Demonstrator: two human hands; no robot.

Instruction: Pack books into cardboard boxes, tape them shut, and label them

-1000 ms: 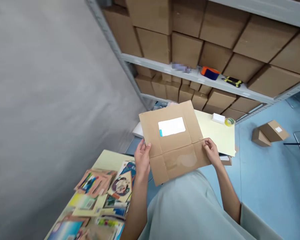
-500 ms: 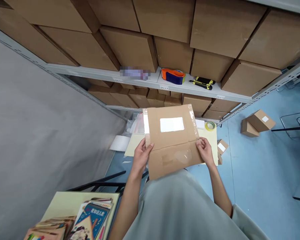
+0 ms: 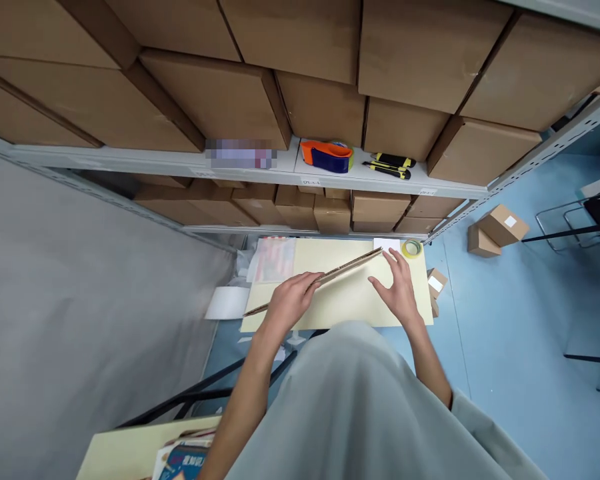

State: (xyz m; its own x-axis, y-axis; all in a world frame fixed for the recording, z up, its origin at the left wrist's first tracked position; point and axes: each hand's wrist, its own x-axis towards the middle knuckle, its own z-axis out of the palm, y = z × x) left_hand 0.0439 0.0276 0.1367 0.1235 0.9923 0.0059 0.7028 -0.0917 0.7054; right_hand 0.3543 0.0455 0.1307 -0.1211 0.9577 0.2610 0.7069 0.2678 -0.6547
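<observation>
A flat cardboard parcel (image 3: 349, 266) is turned edge-on above the pale yellow table (image 3: 330, 307), so just its thin brown edge shows. My left hand (image 3: 291, 300) grips it near the middle, thumb and fingers closed around the edge. My right hand (image 3: 399, 288) is spread, thumb apart from the fingers. Its fingertips are close to the parcel's far right end; whether they touch is hard to tell. The faces of the parcel are hidden from this angle.
A roll of tape (image 3: 411, 249) and white paper (image 3: 386, 244) lie at the table's far right. Shelves of cardboard boxes (image 3: 325, 107) rise ahead, with utility knives (image 3: 391, 164) and an orange-blue item (image 3: 326, 156). Books (image 3: 183, 461) sit lower left; boxes (image 3: 503, 225) stand on the floor.
The parcel has swung from face-up to edge-on, hiding its white label. My right hand has let go of its side and opened. My left hand keeps hold.
</observation>
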